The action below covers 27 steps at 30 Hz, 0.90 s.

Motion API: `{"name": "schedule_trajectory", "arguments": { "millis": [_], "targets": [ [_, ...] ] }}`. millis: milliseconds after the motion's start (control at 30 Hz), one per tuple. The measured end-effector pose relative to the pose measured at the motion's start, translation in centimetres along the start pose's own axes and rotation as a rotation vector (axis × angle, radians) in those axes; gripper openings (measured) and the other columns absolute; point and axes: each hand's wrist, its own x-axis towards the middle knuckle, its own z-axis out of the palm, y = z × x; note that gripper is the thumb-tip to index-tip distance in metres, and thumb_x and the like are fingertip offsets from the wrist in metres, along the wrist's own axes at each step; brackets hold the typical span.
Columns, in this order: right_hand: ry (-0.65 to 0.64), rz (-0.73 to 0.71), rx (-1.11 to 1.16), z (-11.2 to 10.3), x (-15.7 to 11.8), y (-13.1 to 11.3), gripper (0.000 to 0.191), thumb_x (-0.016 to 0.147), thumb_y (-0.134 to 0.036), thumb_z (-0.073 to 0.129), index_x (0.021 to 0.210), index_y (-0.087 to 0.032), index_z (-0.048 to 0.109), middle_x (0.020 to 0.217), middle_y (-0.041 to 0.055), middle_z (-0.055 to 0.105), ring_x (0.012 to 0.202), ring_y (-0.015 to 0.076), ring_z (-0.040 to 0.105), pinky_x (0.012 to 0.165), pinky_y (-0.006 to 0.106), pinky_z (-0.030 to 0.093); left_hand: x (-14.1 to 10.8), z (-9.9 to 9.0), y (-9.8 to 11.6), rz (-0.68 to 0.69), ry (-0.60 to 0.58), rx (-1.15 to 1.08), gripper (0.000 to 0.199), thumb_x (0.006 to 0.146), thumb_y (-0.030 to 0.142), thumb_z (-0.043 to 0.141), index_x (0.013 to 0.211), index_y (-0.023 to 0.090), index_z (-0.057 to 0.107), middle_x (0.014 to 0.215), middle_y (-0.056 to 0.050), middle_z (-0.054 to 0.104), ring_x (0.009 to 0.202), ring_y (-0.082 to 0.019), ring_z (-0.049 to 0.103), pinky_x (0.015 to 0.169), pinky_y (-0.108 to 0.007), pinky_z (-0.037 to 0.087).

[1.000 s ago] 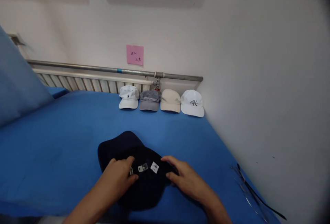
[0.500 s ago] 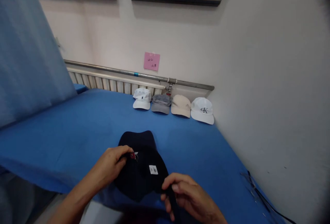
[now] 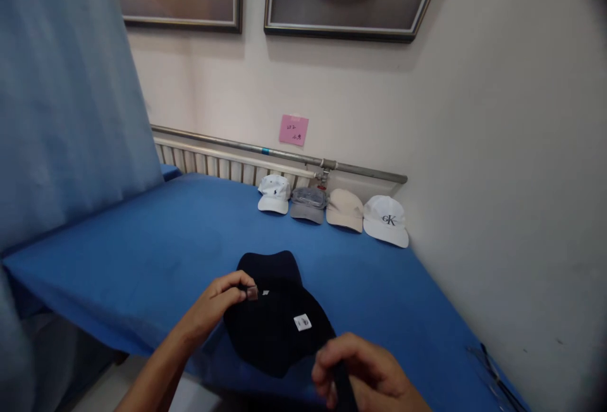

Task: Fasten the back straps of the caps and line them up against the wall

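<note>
A black cap (image 3: 265, 336) lies upside down near the front edge of the blue-covered bed, its brim pointing away and a white label showing inside. My left hand (image 3: 215, 304) pinches the cap's left rim beside a small tag (image 3: 251, 292). At the cap's right side, my right hand (image 3: 363, 371) has its fingers curled around a dark strap (image 3: 344, 387); whether the strap belongs to the cap cannot be made out.
Along the back stand a white cap (image 3: 274, 194), a grey cap (image 3: 308, 204), a beige cap (image 3: 345, 210) and a white CK cap (image 3: 386, 220). A blue curtain (image 3: 76, 96) hangs left. Dark cables (image 3: 497, 377) lie at the right edge.
The view has shifted, so everything sits lower and further right. The red tag by my left hand now looks paler. My right hand's fingers have curled more closely around the dark strap.
</note>
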Motion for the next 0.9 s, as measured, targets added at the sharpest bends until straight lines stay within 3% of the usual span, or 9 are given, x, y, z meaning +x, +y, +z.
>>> {"name": "schedule_trajectory", "arguments": {
  "millis": [100, 167, 267, 333, 367, 433, 533, 667, 900],
  "targets": [
    [0.116, -0.137, -0.317, 0.6, 0.1, -1.4, 0.027, 0.087, -0.049, 0.058, 0.088, -0.027, 0.072, 0.069, 0.0027, 0.063, 0.061, 0.0154, 0.057, 0.059, 0.028, 0.046, -0.3, -0.5, -0.6, 0.032, -0.028, -0.033, 0.014, 0.070, 0.026, 0.057, 0.078, 0.021, 0.066, 0.071, 0.001, 0.056, 0.070, -0.016, 0.046, 0.066, -0.025, 0.033],
    [0.208, -0.257, -0.504, 1.0, 0.1, -2.5, 0.026, 0.090, -0.046, 0.054, 0.088, -0.029, 0.073, 0.070, 0.0031, 0.061, 0.063, 0.0162, 0.057, 0.060, 0.028, 0.046, -0.5, -0.7, -0.9, 0.031, -0.055, -0.078, 0.013, 0.070, 0.027, 0.060, 0.079, 0.021, 0.067, 0.068, 0.002, 0.055, 0.066, -0.015, 0.045, 0.062, -0.024, 0.032],
    [0.342, -0.383, -0.654, 1.6, 0.5, -3.8, 0.019, 0.088, -0.039, 0.059, 0.090, -0.030, 0.075, 0.101, 0.0072, 0.065, 0.092, 0.0221, 0.061, 0.080, 0.034, 0.049, -0.7, -0.8, -1.0, -0.001, -0.069, -0.159, 0.013, 0.071, 0.030, 0.066, 0.080, 0.021, 0.067, 0.066, 0.002, 0.056, 0.061, -0.013, 0.045, 0.058, -0.023, 0.032],
    [0.370, -0.389, -0.551, 2.1, 1.5, -4.4, 0.018, 0.089, -0.038, 0.060, 0.091, -0.029, 0.075, 0.111, 0.0076, 0.064, 0.102, 0.0234, 0.060, 0.089, 0.037, 0.047, -0.8, -0.7, -0.9, -0.019, -0.074, -0.199, 0.014, 0.072, 0.033, 0.069, 0.079, 0.021, 0.068, 0.065, 0.002, 0.057, 0.059, -0.013, 0.046, 0.057, -0.022, 0.033],
    [0.353, -0.369, -0.430, 2.3, 2.3, -4.4, 0.020, 0.089, -0.039, 0.059, 0.093, -0.027, 0.074, 0.105, 0.0076, 0.066, 0.095, 0.0218, 0.062, 0.086, 0.037, 0.048, -0.8, -0.7, -0.9, -0.031, -0.075, -0.217, 0.016, 0.072, 0.034, 0.071, 0.079, 0.021, 0.068, 0.065, 0.002, 0.057, 0.059, -0.012, 0.047, 0.056, -0.022, 0.034],
    [0.282, -0.279, -0.146, 2.9, 4.1, -4.1, 0.026, 0.090, -0.042, 0.057, 0.098, -0.022, 0.071, 0.080, 0.0040, 0.065, 0.066, 0.0140, 0.059, 0.066, 0.030, 0.050, -0.8, -0.5, -0.7, -0.048, -0.065, -0.248, 0.018, 0.071, 0.035, 0.073, 0.078, 0.020, 0.069, 0.064, 0.002, 0.058, 0.057, -0.011, 0.048, 0.055, -0.021, 0.034],
    [0.168, -0.084, 0.108, 3.7, 6.7, -2.6, 0.033, 0.086, -0.048, 0.060, 0.100, -0.018, 0.064, 0.057, -0.0047, 0.053, 0.039, 0.0044, 0.034, 0.040, 0.020, 0.032, -0.7, -0.3, -0.9, -0.062, -0.050, -0.312, 0.022, 0.068, 0.037, 0.077, 0.076, 0.018, 0.071, 0.063, 0.001, 0.060, 0.056, -0.010, 0.048, 0.054, -0.019, 0.035],
    [0.103, 0.144, 0.100, 4.4, 8.8, 0.1, 0.028, 0.080, -0.044, 0.063, 0.090, -0.018, 0.057, 0.050, -0.0091, 0.048, 0.034, 0.0013, 0.023, 0.035, 0.016, 0.017, -0.3, -0.3, -2.0, -0.123, -0.021, -0.417, 0.026, 0.061, 0.037, 0.083, 0.073, 0.017, 0.073, 0.064, 0.000, 0.064, 0.055, -0.009, 0.051, 0.054, -0.018, 0.037],
    [0.107, 0.265, 0.106, 4.7, 9.5, 2.5, 0.014, 0.082, -0.032, 0.058, 0.080, -0.019, 0.053, 0.054, -0.0096, 0.046, 0.035, 0.0005, 0.024, 0.036, 0.016, 0.018, -0.4, -0.2, -4.0, -0.168, -0.070, -0.548, 0.027, 0.057, 0.033, 0.086, 0.069, 0.016, 0.069, 0.059, 0.001, 0.062, 0.051, -0.007, 0.050, 0.050, -0.017, 0.036]
  ]
}}
